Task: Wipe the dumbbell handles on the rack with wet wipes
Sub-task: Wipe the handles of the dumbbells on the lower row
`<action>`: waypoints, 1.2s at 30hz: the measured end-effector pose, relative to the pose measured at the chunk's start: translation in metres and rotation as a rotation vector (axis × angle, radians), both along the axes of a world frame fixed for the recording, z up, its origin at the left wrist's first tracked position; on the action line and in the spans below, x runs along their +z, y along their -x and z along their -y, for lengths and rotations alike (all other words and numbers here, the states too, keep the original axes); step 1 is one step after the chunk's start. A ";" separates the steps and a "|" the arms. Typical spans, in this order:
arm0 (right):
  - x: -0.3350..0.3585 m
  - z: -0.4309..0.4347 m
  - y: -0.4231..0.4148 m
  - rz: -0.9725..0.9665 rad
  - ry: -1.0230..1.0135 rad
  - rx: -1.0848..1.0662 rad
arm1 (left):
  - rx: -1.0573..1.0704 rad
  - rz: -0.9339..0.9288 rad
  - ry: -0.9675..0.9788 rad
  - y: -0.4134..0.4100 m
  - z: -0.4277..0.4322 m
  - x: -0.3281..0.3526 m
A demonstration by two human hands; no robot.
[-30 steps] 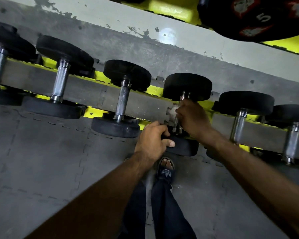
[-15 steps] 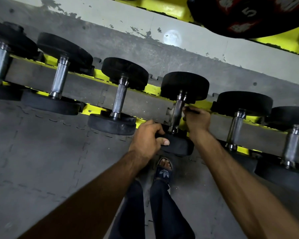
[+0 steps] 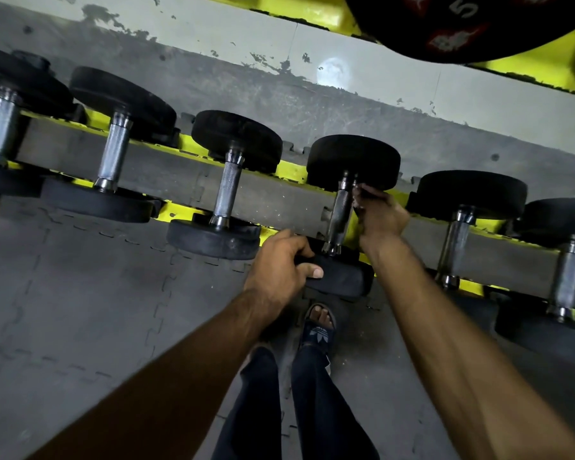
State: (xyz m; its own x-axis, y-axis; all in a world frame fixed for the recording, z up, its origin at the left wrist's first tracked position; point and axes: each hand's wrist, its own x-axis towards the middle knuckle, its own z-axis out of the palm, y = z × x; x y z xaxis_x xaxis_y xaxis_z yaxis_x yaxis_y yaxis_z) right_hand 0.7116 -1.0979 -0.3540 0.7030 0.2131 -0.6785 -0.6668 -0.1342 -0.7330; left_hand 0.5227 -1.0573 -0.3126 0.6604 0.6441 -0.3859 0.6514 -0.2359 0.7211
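While your left hand (image 3: 281, 267) clamps the near weight of the dumbbell (image 3: 341, 214) on the rack (image 3: 279, 174), curl your right hand (image 3: 380, 215), fingers bunched beside the handle (image 3: 340, 212), contents unclear, fully round it.

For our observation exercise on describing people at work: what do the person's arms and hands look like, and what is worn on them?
Both arms are bare from forearm to fingertips: no sleeves show in the view. The left hand and right hand wear no gloves, and no watch, band or ring is visible on either wrist or finger. Fine hair shows along both forearms. No markings can be made out in this dim light.
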 end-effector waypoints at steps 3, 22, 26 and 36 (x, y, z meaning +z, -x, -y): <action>-0.003 0.008 0.013 0.660 0.225 0.219 | -0.003 -0.004 -0.004 0.000 0.000 0.000; 0.050 -0.020 0.004 1.391 0.801 1.841 | 0.049 0.018 0.000 0.001 0.005 -0.003; 0.045 -0.017 0.020 1.387 0.937 2.006 | 0.055 0.016 -0.002 0.001 0.005 -0.004; 0.055 -0.025 0.025 1.394 0.917 2.157 | 0.049 0.000 0.002 0.000 0.005 -0.002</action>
State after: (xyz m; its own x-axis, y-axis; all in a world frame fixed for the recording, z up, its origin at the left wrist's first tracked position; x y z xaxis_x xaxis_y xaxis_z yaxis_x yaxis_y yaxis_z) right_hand 0.6862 -1.0726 -0.2994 -0.0038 0.8004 -0.5994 0.9888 0.0923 0.1170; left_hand 0.5223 -1.0624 -0.3149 0.6282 0.6751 -0.3867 0.6618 -0.2025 0.7218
